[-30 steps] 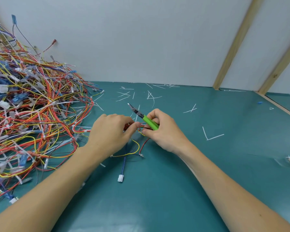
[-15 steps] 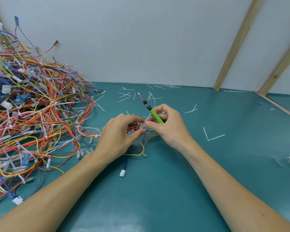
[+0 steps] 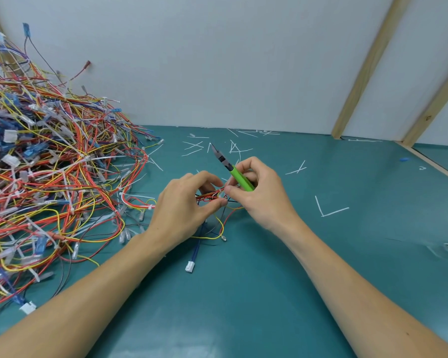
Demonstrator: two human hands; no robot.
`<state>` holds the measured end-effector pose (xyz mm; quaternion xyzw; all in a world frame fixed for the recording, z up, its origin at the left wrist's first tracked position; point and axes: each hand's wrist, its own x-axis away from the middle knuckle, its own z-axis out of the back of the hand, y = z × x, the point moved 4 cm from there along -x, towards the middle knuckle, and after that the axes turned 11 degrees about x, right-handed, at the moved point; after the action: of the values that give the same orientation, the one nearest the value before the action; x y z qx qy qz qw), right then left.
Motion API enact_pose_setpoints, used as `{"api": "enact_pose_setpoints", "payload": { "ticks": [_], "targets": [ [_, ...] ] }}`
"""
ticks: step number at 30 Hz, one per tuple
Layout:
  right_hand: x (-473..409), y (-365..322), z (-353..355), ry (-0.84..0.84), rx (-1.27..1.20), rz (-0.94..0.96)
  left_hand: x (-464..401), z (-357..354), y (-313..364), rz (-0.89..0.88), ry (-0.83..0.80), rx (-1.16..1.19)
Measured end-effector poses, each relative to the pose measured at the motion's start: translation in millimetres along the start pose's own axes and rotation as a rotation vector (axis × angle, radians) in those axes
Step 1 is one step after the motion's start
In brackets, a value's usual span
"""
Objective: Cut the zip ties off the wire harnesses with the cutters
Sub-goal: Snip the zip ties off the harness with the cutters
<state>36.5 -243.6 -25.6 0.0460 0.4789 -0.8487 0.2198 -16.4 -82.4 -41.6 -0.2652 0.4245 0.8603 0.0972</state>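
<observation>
Red, yellow harness wires (image 3: 212, 196) pinched by both the left hand (image 3: 189, 210) and cutter-gripping right hand (image 3: 259, 192).

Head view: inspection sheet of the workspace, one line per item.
Surface: teal mat, a scuffed spot at its right edge.
Job's things: green-handled cutters, tip up and away from the small harness.
Clutter: cut zip tie pieces scattered on the mat.
Grippers: left hand pinches the harness; right hand holds the cutters and pinches the wires.
Cables: large tangled wire pile at left.
Surroundings: white wall, wooden battens.
</observation>
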Motion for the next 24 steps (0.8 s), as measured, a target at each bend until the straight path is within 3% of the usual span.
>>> {"api": "enact_pose_setpoints", "payload": {
  "ticks": [8, 14, 18, 24],
  "targets": [
    [1, -13, 9, 0.069, -0.055, 0.124, -3, 9, 11, -0.123, 0.110, -0.016],
    [6, -22, 10, 0.091, -0.066, 0.239, -2, 7, 12, -0.143, 0.088, 0.051],
    [4, -22, 12, 0.101, -0.111, 0.238, -5, 5, 6, -0.091, 0.051, 0.167],
    [1, -13, 11, 0.075, -0.197, 0.126, -6, -1, -6, 0.041, -0.062, 0.135]
  ]
}}
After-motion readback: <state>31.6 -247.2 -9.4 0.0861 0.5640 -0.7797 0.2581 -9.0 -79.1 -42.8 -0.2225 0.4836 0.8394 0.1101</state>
